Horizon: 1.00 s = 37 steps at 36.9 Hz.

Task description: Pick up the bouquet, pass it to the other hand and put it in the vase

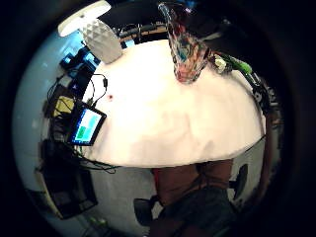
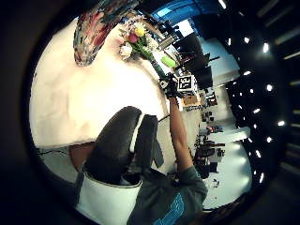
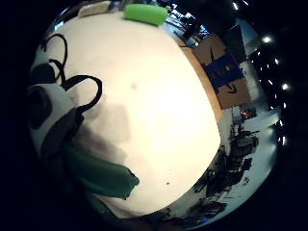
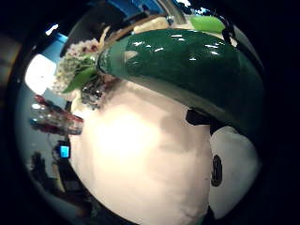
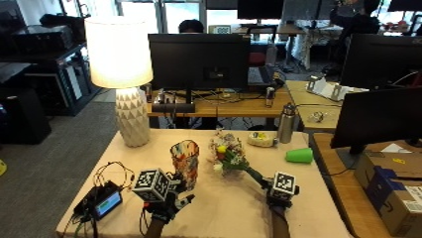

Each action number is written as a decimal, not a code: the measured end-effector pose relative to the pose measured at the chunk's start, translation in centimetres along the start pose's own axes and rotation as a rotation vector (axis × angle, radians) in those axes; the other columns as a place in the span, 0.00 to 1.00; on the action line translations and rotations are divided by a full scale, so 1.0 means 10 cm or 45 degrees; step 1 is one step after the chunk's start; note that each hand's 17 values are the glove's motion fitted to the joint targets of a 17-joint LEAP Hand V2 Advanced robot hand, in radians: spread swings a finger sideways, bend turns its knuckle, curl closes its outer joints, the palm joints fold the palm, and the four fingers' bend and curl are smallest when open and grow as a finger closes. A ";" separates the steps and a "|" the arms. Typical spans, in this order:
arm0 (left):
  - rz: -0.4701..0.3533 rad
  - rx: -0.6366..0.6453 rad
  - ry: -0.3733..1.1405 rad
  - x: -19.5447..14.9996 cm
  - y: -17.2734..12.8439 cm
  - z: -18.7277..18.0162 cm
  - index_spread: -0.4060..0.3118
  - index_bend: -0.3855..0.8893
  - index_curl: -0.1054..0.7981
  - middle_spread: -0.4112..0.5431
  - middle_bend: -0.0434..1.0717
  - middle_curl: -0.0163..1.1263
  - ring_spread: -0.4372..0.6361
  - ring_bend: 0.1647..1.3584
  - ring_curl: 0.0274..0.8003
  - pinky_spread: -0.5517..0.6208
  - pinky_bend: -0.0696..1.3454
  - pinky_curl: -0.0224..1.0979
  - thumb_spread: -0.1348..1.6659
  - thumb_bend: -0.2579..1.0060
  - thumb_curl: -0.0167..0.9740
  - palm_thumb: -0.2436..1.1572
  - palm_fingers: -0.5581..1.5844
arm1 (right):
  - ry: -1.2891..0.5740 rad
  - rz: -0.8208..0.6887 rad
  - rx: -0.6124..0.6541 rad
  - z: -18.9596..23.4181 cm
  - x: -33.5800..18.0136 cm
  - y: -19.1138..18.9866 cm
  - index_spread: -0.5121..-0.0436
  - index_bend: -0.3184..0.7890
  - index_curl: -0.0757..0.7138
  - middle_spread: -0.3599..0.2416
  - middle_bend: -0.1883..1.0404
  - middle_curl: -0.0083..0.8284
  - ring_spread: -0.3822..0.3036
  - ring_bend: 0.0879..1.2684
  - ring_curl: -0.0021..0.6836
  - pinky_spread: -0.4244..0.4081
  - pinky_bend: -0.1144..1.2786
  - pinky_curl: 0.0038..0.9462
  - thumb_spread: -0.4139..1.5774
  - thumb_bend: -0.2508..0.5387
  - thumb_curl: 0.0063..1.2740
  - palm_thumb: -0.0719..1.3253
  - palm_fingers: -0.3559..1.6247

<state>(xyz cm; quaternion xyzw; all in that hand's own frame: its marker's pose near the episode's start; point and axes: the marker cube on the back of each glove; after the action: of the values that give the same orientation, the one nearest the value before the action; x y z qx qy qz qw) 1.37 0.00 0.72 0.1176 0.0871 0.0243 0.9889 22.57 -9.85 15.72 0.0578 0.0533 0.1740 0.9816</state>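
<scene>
A multicoloured glass vase (image 5: pixel 185 161) stands upright near the middle of the table (image 5: pixel 217 213). Just right of it is the bouquet (image 5: pixel 224 151), its flowers raised and its green wrapped stem slanting down to my right hand (image 5: pixel 280 192), which grips the stem. That stem (image 4: pixel 187 70) fills much of the right thumb side view, and its end (image 3: pixel 103 175) shows over the tabletop. My left hand (image 5: pixel 166 201) hovers in front of the vase with fingers spread and holds nothing. The left palm views show the vase (image 1: pixel 185 49) and the bouquet (image 2: pixel 138 42) beside it.
A white lamp (image 5: pixel 122 79) stands at the table's back left. A small screen device (image 5: pixel 105 202) with cables lies at the front left edge. A green cup (image 5: pixel 300 155), a tape roll (image 5: pixel 262 139) and a metal bottle (image 5: pixel 286 124) sit at the back right.
</scene>
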 end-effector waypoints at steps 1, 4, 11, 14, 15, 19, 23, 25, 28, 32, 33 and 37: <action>0.004 0.008 0.009 0.02 -0.01 -0.03 0.47 0.40 0.37 0.55 0.22 0.33 0.68 0.38 0.34 0.83 0.36 0.33 0.65 0.18 0.30 0.27 0.37 | -0.036 0.006 0.011 -0.07 -0.01 0.01 0.51 0.44 0.53 0.29 0.60 0.62 0.27 0.62 0.72 0.20 0.53 0.45 0.48 0.28 0.47 0.76 0.87; 0.029 0.043 0.054 0.08 -0.08 -0.10 0.47 0.39 0.37 0.55 0.22 0.33 0.67 0.38 0.34 0.83 0.36 0.33 0.65 0.18 0.30 0.27 0.37 | -0.175 0.020 0.063 -0.24 -0.06 -0.01 0.51 0.44 0.55 0.29 0.62 0.63 0.26 0.63 0.73 0.18 0.54 0.46 0.46 0.29 0.48 0.76 0.87; 0.125 0.102 0.371 0.35 -0.25 -0.25 0.47 0.39 0.37 0.53 0.23 0.34 0.65 0.38 0.34 0.82 0.36 0.33 0.66 0.19 0.30 0.28 0.39 | -0.583 -0.004 0.173 -0.74 -0.29 0.05 0.51 0.44 0.58 0.28 0.63 0.65 0.26 0.66 0.75 0.16 0.55 0.47 0.43 0.28 0.51 0.76 0.86; 0.190 0.078 0.620 0.53 -0.37 -0.28 0.50 0.36 0.35 0.51 0.25 0.34 0.63 0.40 0.35 0.80 0.37 0.33 0.66 0.20 0.31 0.32 0.41 | -0.776 -0.031 0.181 -0.95 -0.44 0.15 0.51 0.45 0.60 0.28 0.64 0.65 0.26 0.66 0.75 0.16 0.56 0.48 0.42 0.28 0.52 0.76 0.86; 0.215 0.059 0.706 0.58 -0.42 -0.28 0.52 0.35 0.34 0.50 0.26 0.34 0.61 0.41 0.35 0.80 0.38 0.33 0.66 0.21 0.32 0.34 0.42 | -0.839 -0.041 0.179 -1.00 -0.49 0.18 0.51 0.45 0.60 0.28 0.64 0.66 0.26 0.67 0.76 0.16 0.55 0.48 0.42 0.29 0.52 0.77 0.86; 0.264 -0.041 1.024 0.86 -0.61 -0.28 0.55 0.35 0.32 0.47 0.29 0.35 0.57 0.42 0.36 0.77 0.38 0.34 0.66 0.22 0.33 0.39 0.43 | -1.081 -0.109 0.177 -1.15 -0.69 0.29 0.51 0.44 0.62 0.28 0.65 0.66 0.25 0.67 0.76 0.16 0.56 0.48 0.42 0.29 0.53 0.77 0.86; 0.243 -0.113 1.230 1.21 -0.83 -0.27 0.58 0.35 0.31 0.44 0.31 0.36 0.53 0.43 0.37 0.74 0.39 0.35 0.66 0.23 0.35 0.45 0.45 | -1.339 -0.230 0.169 -1.24 -0.96 0.38 0.51 0.44 0.63 0.28 0.65 0.67 0.25 0.67 0.76 0.15 0.56 0.48 0.41 0.28 0.54 0.77 0.86; 0.250 -0.134 1.292 1.36 -0.93 -0.27 0.59 0.36 0.31 0.42 0.32 0.36 0.52 0.44 0.37 0.73 0.39 0.35 0.66 0.23 0.36 0.47 0.45 | -1.439 -0.280 0.155 -1.30 -1.08 0.44 0.51 0.44 0.64 0.28 0.66 0.67 0.25 0.68 0.76 0.15 0.56 0.48 0.41 0.28 0.55 0.77 0.86; 0.273 -0.157 1.374 1.58 -1.11 -0.29 0.60 0.37 0.31 0.41 0.32 0.37 0.51 0.44 0.38 0.72 0.39 0.35 0.65 0.23 0.37 0.51 0.45 | -1.563 -0.350 0.133 -1.42 -1.25 0.53 0.51 0.44 0.65 0.28 0.66 0.67 0.25 0.68 0.76 0.15 0.56 0.48 0.41 0.28 0.55 0.77 0.85; 0.298 -0.184 1.486 1.76 -1.32 -0.34 0.61 0.38 0.31 0.40 0.31 0.37 0.49 0.43 0.38 0.71 0.38 0.35 0.64 0.22 0.38 0.54 0.45 | -1.697 -0.466 0.144 -1.54 -1.43 0.59 0.50 0.44 0.66 0.28 0.66 0.67 0.26 0.68 0.77 0.15 0.56 0.49 0.41 0.28 0.56 0.76 0.85; 0.300 -0.192 1.513 1.79 -1.36 -0.36 0.60 0.40 0.32 0.40 0.30 0.37 0.49 0.43 0.37 0.70 0.38 0.35 0.63 0.22 0.39 0.55 0.46 | -1.737 -0.513 0.154 -1.58 -1.48 0.60 0.50 0.44 0.66 0.28 0.66 0.68 0.26 0.68 0.77 0.15 0.56 0.49 0.41 0.28 0.56 0.76 0.85; 0.303 -0.215 1.558 1.90 -1.47 -0.42 0.51 0.46 0.36 0.35 0.28 0.36 0.44 0.41 0.36 0.68 0.33 0.34 0.61 0.21 0.41 0.59 0.51 | -1.896 -0.607 0.103 -1.69 -1.65 0.66 0.50 0.44 0.67 0.28 0.66 0.68 0.26 0.69 0.76 0.15 0.56 0.49 0.40 0.28 0.57 0.76 0.85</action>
<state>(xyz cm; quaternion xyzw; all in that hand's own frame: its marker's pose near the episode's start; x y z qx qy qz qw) 19.75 -11.98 -9.89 0.0126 0.6212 0.2039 0.7565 2.81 -7.88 1.31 0.1820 -0.6019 -0.1280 0.7669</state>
